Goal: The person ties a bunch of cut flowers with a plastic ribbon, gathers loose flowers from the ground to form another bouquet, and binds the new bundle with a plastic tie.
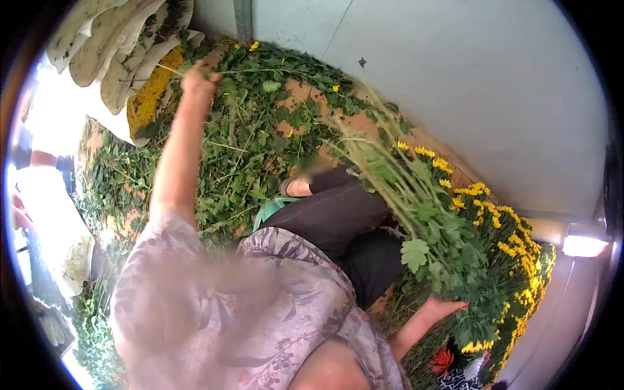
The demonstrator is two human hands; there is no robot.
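My left hand point(200, 79) is stretched out at the upper left, fingers closed. A thin pale stem point(170, 68) sticks out on one side of it, and a green stem runs off the other side. At the lower right, my right hand point(445, 307) grips the leafy part of a bunch of chrysanthemums point(448, 250), its fingers partly lost in the leaves. The bunch's bare stems point up past my knee, and yellow flower heads point(479, 347) show below the hand.
Cut leaves and stems point(224, 162) cover the floor around my legs. Yellow chrysanthemums point(520, 260) are piled along the right wall. White sheets point(120, 58), one holding yellow flowers point(156, 91), stand at the upper left. A grey wall point(455, 78) rises behind. Another person's arm point(42, 158) shows at far left.
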